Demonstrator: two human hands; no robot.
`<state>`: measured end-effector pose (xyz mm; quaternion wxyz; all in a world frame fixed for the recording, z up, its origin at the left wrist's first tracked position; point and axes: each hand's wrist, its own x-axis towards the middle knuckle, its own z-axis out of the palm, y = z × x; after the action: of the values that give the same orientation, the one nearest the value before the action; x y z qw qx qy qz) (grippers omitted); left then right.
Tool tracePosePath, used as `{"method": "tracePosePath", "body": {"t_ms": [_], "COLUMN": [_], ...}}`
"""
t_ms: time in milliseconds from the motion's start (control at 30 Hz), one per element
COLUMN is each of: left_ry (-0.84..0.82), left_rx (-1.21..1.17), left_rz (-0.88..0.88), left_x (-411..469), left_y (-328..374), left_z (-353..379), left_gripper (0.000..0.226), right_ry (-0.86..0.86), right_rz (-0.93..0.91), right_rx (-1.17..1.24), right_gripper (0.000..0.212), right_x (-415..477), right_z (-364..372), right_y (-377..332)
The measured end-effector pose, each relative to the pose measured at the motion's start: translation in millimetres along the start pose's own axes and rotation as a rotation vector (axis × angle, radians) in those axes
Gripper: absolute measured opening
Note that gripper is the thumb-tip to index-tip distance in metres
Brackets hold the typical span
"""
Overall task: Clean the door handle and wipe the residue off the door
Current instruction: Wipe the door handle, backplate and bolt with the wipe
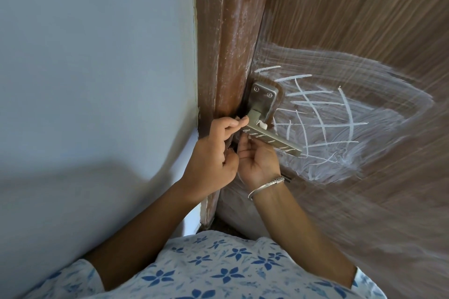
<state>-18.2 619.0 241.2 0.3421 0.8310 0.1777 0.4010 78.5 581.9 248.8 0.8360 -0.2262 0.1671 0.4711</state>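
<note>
where the door [364, 19] meets its door frame [226, 43], the stiff, smooth metal door handle [274, 139] juts out, white-streaked. the left hand [213, 150] pinches a small white piece [237, 118] at its pivot. the right hand [258, 162] curls under the lever, grip unclear. mid-lever likely gives the firmest hold.

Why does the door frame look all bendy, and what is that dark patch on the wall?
Head view: the wide-angle lens bows the door frame; the dark patch on the wall is a soft shadow; the door blurs toward the right edge.
</note>
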Motion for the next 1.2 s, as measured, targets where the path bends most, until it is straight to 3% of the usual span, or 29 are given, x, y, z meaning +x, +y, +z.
{"method": "tracePosePath", "body": {"t_ms": [200, 300, 400, 500, 667, 933, 1033, 1200], "left_ry": [0.009, 0.024, 0.021, 0.022, 0.029, 0.045, 0.038, 0.041], "left_rx": [-0.026, -0.037, -0.049, -0.049, -0.055, -0.063, -0.063, -0.06], "left_rz": [0.002, 0.003, 0.026, 0.004, 0.039, 0.028, 0.022, 0.025], "left_x": [0.3, 0.8, 1.1, 0.7, 1.2, -0.9, -0.7, -0.4], "left_y": [-1.5, -2.4, -2.5, -3.6, -5.1, -11.8, -13.5, -14.9], "left_z": [1.6, 2.1, 2.3, 1.9, 3.3, 6.0, 5.8, 6.4], "left_gripper": [0.048, 0.048, 0.048, 0.048, 0.051, 0.047, 0.043, 0.041], "right_ry": [-0.027, -0.072, -0.02, 0.043, -0.017, -0.02, -0.139, -0.389], "right_rz": [0.067, 0.082, 0.033, 0.011, 0.036, -0.2, -0.281, -0.463], "right_rx": [-0.011, -0.038, -0.057, -0.003, -0.079, -0.124, -0.254, -0.609], "right_gripper": [0.013, 0.02, 0.012, 0.021, 0.011, 0.024, 0.035, 0.03], "right_x": [-7.3, -10.8, -6.1, 2.1, -4.2, 2.3, 6.3, 8.3], "right_z": [-7.7, -17.2, -10.0, -3.2, -15.1, -22.6, -24.6, -25.6], "right_y": [-3.2, -0.9, -1.8, -2.5, -7.2, -13.1, -13.2, -17.1]}}
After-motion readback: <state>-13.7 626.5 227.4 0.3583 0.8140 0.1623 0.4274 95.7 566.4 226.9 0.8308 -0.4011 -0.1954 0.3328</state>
